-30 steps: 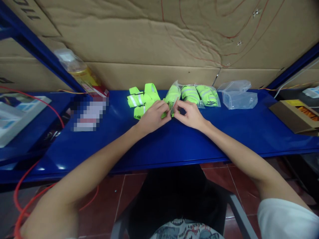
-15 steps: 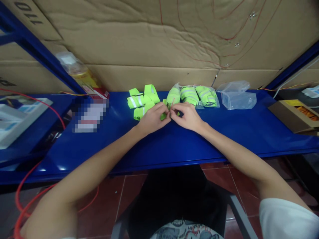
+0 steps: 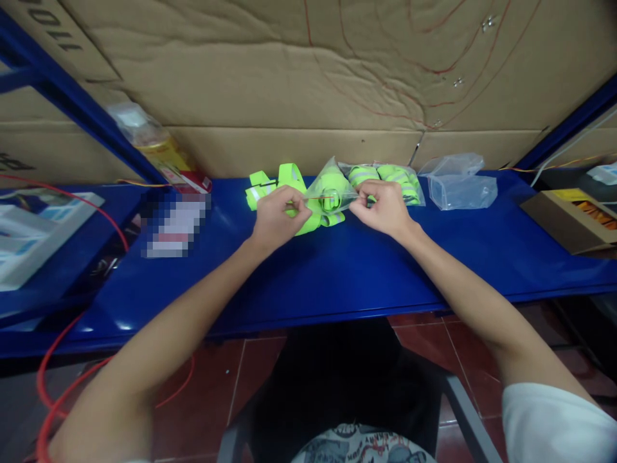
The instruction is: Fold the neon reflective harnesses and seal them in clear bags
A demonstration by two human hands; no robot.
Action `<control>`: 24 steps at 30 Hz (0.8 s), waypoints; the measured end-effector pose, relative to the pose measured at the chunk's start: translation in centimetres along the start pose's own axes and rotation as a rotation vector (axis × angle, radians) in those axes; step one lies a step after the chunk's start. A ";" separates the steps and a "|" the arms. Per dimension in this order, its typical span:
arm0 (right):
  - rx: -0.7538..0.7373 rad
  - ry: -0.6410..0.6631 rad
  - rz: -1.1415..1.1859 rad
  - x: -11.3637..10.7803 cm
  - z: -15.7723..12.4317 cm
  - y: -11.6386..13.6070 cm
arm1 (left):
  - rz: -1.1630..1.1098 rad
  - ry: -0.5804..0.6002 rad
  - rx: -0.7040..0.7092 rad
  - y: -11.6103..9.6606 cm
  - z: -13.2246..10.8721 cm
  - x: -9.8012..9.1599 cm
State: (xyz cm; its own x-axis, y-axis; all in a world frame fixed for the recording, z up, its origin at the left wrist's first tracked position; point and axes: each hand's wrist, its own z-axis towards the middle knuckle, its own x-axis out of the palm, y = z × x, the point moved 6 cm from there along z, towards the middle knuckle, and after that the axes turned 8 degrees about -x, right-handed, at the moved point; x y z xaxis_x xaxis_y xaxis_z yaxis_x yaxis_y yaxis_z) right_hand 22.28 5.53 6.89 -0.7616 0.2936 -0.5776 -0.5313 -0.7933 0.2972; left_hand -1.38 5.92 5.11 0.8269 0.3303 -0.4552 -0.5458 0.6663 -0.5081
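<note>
My left hand [image 3: 274, 215] and my right hand [image 3: 383, 207] each pinch one end of a clear plastic bag [image 3: 330, 191] with a red zip strip, stretched between them just above the blue table [image 3: 337, 270]. Inside the bag is a rolled neon-yellow reflective band. Loose neon-yellow bands [image 3: 270, 183] lie behind my left hand. Two bagged bands [image 3: 398, 180] lie behind my right hand.
A pile of empty clear bags [image 3: 460, 186] lies at the right. An open cardboard box [image 3: 573, 218] stands at the far right. A plastic-wrapped packet [image 3: 154, 145] leans at the back left. A cardboard wall rises behind. Red cable [image 3: 53, 399] hangs at lower left.
My hands have moved apart and lifted a little, and the bag's top edge is now stretched between them instead of pinched together at the middle.
</note>
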 end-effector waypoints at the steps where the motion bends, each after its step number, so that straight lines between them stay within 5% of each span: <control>1: 0.002 -0.016 0.011 0.0 0.0 0.2 | -0.039 -0.001 -0.013 -0.3 -0.2 0.2; 9: -0.077 0.065 0.175 1.3 -0.3 2.2 | -0.172 0.102 -0.190 0.9 -0.9 2.3; 15: 0.233 -0.162 0.240 0.8 -0.8 -3.6 | -0.277 -0.107 -0.187 0.4 -0.4 0.0; 20: 0.530 -0.061 0.758 2.2 -1.0 -6.1 | -0.491 -0.174 -0.241 0.7 0.0 -0.3; 24: 0.540 -0.037 0.946 0.6 -0.3 -5.2 | -0.622 -0.225 -0.268 1.8 0.2 0.1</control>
State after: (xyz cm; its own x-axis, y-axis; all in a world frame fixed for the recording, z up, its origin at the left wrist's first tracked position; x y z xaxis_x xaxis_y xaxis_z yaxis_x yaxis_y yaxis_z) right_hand 24.70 9.61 4.76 -0.9537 -0.2895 0.0811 0.1896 -0.3699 0.9095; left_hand -2.19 7.28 4.29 0.9880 0.0915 0.1245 0.0455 0.5980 -0.8002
